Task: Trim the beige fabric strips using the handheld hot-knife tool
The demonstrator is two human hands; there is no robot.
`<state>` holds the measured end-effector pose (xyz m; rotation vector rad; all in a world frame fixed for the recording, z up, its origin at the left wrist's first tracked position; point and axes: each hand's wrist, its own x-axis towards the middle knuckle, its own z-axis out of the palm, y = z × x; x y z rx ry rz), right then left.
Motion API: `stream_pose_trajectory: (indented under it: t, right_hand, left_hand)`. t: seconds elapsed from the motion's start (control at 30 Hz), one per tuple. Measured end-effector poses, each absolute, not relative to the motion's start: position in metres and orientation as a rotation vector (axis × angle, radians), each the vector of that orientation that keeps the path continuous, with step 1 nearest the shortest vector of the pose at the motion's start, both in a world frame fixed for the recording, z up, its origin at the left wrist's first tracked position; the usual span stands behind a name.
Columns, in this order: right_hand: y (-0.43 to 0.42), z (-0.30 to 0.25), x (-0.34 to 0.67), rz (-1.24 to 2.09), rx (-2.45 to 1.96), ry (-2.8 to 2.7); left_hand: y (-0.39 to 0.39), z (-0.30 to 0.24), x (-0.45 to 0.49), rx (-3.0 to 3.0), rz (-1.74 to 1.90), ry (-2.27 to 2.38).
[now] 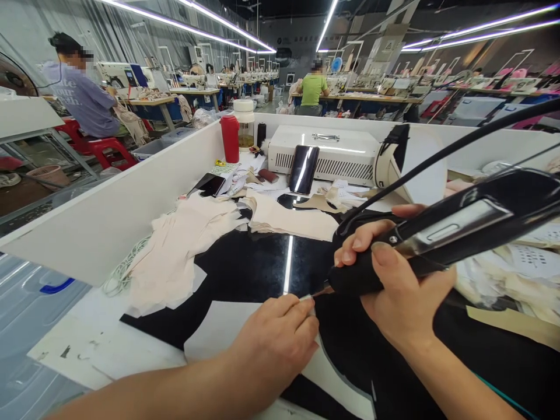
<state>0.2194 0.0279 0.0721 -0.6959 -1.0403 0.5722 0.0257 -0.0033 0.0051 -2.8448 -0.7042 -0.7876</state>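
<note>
My right hand (394,286) is wrapped round a black corded hand tool (464,227) with a silver panel on its side. A thin metal tip (324,291) sticks out of the tool's left end, close to the fingertips of my left hand (280,332). Those left fingers are curled together at the edge of a white pattern piece (214,332), which lies on the black work surface (254,262). Something small and pale shows at the left fingertips, too covered to make out. Beyond lie a loose pile of pale pink fabric pieces (175,251) and a neater stack (293,219).
A white vented machine (324,151) stands at the back, a phone (304,169) leaning on it. Left of it are a red bottle (230,139) and a jar (245,125). White side walls (109,210) border the table. Co-workers sit beyond. The tool's cord (437,154) arches on the right.
</note>
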Motion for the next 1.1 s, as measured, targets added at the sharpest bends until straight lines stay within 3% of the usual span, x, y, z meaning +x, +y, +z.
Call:
stream_pose_trajectory:
  t: [1.1]
  right_hand:
    - [0.027, 0.072, 0.205, 0.640, -0.637, -1.057]
  left_hand:
    - [-0.003, -0.015, 0.029, -2.818, -0.789, -0.672]
